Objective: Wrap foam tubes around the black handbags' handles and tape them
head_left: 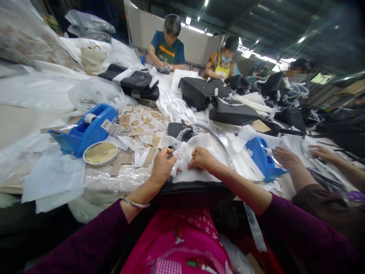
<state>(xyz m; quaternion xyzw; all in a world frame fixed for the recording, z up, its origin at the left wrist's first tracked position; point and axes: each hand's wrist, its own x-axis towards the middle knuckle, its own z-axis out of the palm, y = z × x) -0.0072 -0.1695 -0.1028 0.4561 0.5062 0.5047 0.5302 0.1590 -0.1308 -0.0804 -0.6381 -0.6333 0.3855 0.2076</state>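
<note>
A black bag (196,187) lies in front of me at the table edge, with a white foam sheet (207,142) over it. My left hand (163,167) is closed, pinching a piece of thin white wrapping (177,155) above the bag's left side. A small dark part shows by its fingertips, too little seen to name. My right hand (202,158) is closed, fingers curled down against the foam sheet; anything between them is hidden. Behind both hands, a black strap end with a buckle (180,131) and a plastic-wrapped handle (216,139) stick up.
On the left stand a blue tape dispenser (92,127) and a round dish of yellowish paste (101,153), beside heaped paper tags (142,125). A second blue dispenser (264,158) is on the right, near a co-worker's hands (289,158). Black bags (196,91) and other workers are across the table.
</note>
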